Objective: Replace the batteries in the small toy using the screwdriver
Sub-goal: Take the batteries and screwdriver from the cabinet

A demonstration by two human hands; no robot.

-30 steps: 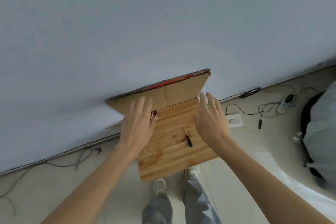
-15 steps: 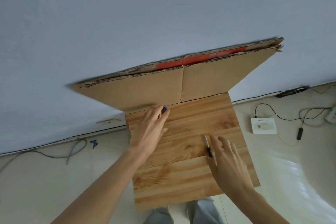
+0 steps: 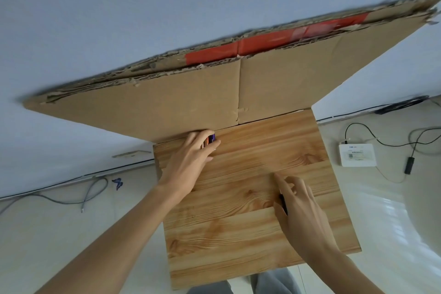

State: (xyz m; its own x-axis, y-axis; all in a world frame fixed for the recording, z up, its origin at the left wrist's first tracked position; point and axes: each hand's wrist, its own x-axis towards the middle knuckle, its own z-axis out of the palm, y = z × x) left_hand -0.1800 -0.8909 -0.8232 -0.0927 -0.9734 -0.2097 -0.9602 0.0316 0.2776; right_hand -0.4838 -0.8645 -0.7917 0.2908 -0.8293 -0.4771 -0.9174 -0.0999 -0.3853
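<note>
A small wooden table (image 3: 250,246) stands in front of me against a sheet of cardboard. My left hand (image 3: 188,164) rests at the table's back left, its fingers curled around small batteries (image 3: 209,141) with purple and copper ends. My right hand (image 3: 300,207) lies on the table's right half, fingers closing over the black handle of the screwdriver (image 3: 283,203), most of which is hidden under the hand. No toy is visible.
The torn cardboard sheet (image 3: 191,102) with a red strip leans on the pale wall behind the table. On the floor lie a white box (image 3: 357,154) with cables to the right and a grey cable (image 3: 90,196) to the left. My trouser legs show below the table.
The view has come much closer to the table. My right hand dropped from the table's far right onto the screwdriver. My left hand stayed at the back left with the batteries.
</note>
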